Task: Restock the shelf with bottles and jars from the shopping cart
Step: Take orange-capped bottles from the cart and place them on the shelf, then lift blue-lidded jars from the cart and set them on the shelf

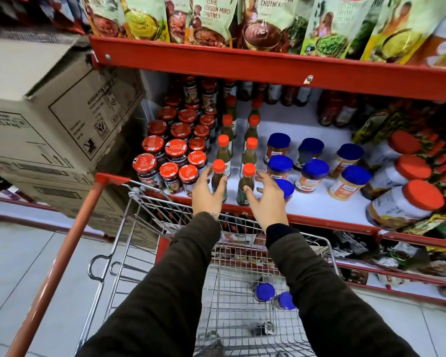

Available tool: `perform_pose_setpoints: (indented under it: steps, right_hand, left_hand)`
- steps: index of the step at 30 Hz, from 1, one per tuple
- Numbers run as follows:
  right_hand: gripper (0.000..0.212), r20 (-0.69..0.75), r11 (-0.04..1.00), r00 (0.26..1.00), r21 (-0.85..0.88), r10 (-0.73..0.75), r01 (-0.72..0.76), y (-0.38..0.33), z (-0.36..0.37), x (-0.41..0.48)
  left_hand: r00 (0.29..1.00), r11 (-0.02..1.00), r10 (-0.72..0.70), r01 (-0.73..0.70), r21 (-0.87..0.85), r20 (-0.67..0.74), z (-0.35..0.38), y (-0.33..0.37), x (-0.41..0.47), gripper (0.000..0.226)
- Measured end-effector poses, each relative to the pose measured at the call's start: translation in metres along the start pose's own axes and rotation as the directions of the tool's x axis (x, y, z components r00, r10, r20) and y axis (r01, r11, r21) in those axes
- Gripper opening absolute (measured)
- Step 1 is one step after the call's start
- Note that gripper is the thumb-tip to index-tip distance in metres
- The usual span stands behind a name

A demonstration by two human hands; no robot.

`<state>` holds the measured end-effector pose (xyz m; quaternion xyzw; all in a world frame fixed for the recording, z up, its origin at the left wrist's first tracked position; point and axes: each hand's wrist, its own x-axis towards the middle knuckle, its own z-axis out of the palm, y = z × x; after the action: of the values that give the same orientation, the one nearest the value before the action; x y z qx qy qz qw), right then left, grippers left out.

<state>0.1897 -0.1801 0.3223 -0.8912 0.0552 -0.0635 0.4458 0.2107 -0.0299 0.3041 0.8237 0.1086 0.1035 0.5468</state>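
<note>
Two rows of green sauce bottles with orange caps stand on the white shelf [317,202]. My left hand [207,195] is wrapped around the front bottle of the left row [219,177], which stands on the shelf's front edge. My right hand [267,202] is beside the front bottle of the right row [247,182], thumb touching it and fingers spread apart. The wire shopping cart [139,202] is below my arms. Two blue-lidded jars [274,296] lie on the cart's floor.
Red-lidded dark jars [165,161] fill the shelf to the left of the bottles; blue-lidded jars [314,171] and large orange-lidded jars [407,197] stand to the right. Stacked cardboard boxes [49,119] rise at the left. Chutney pouches [211,19] hang above. The cart's red handle [62,253] slants at the lower left.
</note>
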Motion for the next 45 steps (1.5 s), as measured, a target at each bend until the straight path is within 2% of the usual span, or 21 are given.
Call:
perform_pose_setpoints:
  steps: [4, 9, 14, 19, 22, 27, 30, 33, 37, 40, 43, 45]
  right_hand:
    - [0.045, -0.028, 0.998, 0.998, -0.036, -0.052, 0.051, 0.015, -0.003, -0.029]
    - [0.048, 0.058, 0.97, 0.991, -0.205, -0.12, 0.129, 0.059, -0.006, -0.068]
    - [0.058, 0.215, 0.912, 0.977, -0.397, -0.013, 0.1, 0.125, -0.015, -0.095]
    - [0.059, 0.296, 0.903, 0.943, -0.43, 0.154, -0.013, 0.202, -0.026, -0.123]
    - [0.063, 0.392, 0.911, 0.869, -0.386, 0.301, -0.142, 0.245, -0.032, -0.141]
    - [0.074, 0.596, 0.887, 0.661, -0.37, 0.456, -0.278, 0.302, -0.026, -0.151]
    - [0.076, 0.598, 0.858, 0.616, -0.383, 0.513, -0.342, 0.335, -0.013, -0.156]
    - [0.074, 0.576, 0.847, 0.621, -0.369, 0.531, -0.382, 0.356, 0.004, -0.153]
    - [0.07, 0.559, 0.882, 0.685, -0.349, 0.468, -0.318, 0.375, 0.025, -0.145]
    - [0.067, 0.55, 0.901, 0.717, -0.324, 0.428, -0.29, 0.385, 0.032, -0.144]
    - [0.064, 0.499, 0.904, 0.756, -0.285, 0.424, -0.319, 0.389, 0.031, -0.147]
    - [0.061, 0.456, 0.9, 0.777, -0.264, 0.434, -0.348, 0.384, 0.025, -0.149]
  left_hand:
    - [0.999, 0.999, 0.002, -0.004, -0.045, -0.046, 0.008, -0.006, -0.038, 0.054]
    - [0.999, 0.996, -0.006, 0.001, 0.093, 0.052, 0.028, -0.043, -0.098, 0.057]
    - [0.957, 0.943, -0.072, -0.027, 0.33, 0.282, 0.052, -0.081, -0.142, 0.061]
    - [0.889, 0.903, -0.157, -0.047, 0.428, 0.43, 0.081, -0.114, -0.174, 0.06]
    - [0.836, 0.871, -0.202, -0.084, 0.484, 0.51, 0.097, -0.138, -0.19, 0.063]
    - [0.701, 0.858, -0.383, 0.03, 0.512, 0.601, 0.123, -0.177, -0.206, 0.072]
    - [0.641, 0.829, -0.472, 0.09, 0.551, 0.605, 0.145, -0.203, -0.217, 0.075]
    - [0.625, 0.811, -0.534, 0.188, 0.554, 0.569, 0.162, -0.224, -0.22, 0.081]
    - [0.699, 0.8, -0.539, 0.251, 0.545, 0.47, 0.183, -0.248, -0.216, 0.067]
    - [0.723, 0.82, -0.514, 0.256, 0.511, 0.462, 0.194, -0.257, -0.212, 0.056]
    - [0.754, 0.836, -0.489, 0.261, 0.483, 0.439, 0.195, -0.257, -0.212, 0.055]
    - [0.761, 0.84, -0.501, 0.313, 0.443, 0.412, 0.189, -0.251, -0.215, 0.058]
